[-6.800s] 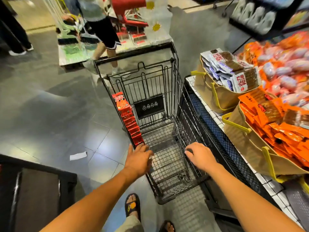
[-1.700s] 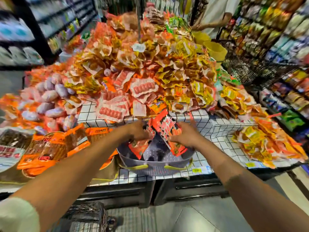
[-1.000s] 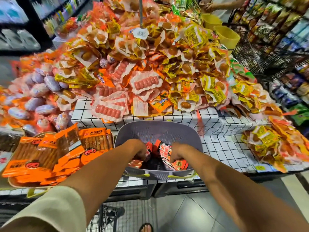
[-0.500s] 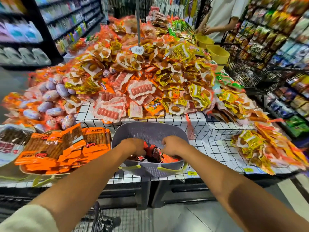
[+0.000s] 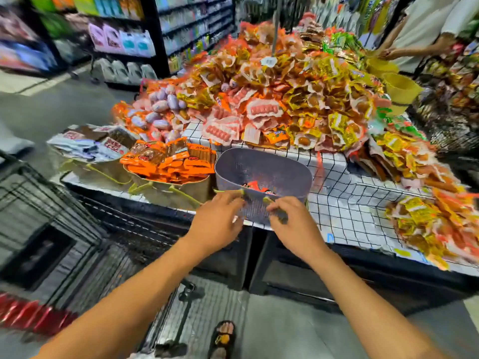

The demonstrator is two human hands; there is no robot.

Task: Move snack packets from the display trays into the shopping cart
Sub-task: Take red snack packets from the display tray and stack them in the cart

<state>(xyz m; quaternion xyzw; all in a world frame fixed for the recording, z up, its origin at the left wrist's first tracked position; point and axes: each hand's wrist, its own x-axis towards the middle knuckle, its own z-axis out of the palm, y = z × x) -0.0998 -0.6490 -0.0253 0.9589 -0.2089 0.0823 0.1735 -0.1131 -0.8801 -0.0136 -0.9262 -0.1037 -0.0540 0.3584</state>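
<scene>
A grey perforated basket (image 5: 261, 169) stands at the front edge of the display table and holds a few red-orange snack packets (image 5: 255, 186). My left hand (image 5: 220, 218) and my right hand (image 5: 293, 224) are both at its near rim, with fingers curled on the yellow-green handles; motion blur hides the exact grip. Neither hand carries a packet. The black wire shopping cart (image 5: 44, 211) is at the left, below the table edge. Red packets (image 5: 26, 317) line its near side.
Two tan bags with orange packets (image 5: 168, 161) and white-brown packets (image 5: 88, 143) stand left of the basket. A high heap of sausage and egg snacks (image 5: 285, 99) fills the checked table behind. A person (image 5: 425, 35) stands at the far right beside yellow bins.
Both hands have come up out of the basket's inside to its near rim without packets. The view has swung left, and the cart is now in sight.
</scene>
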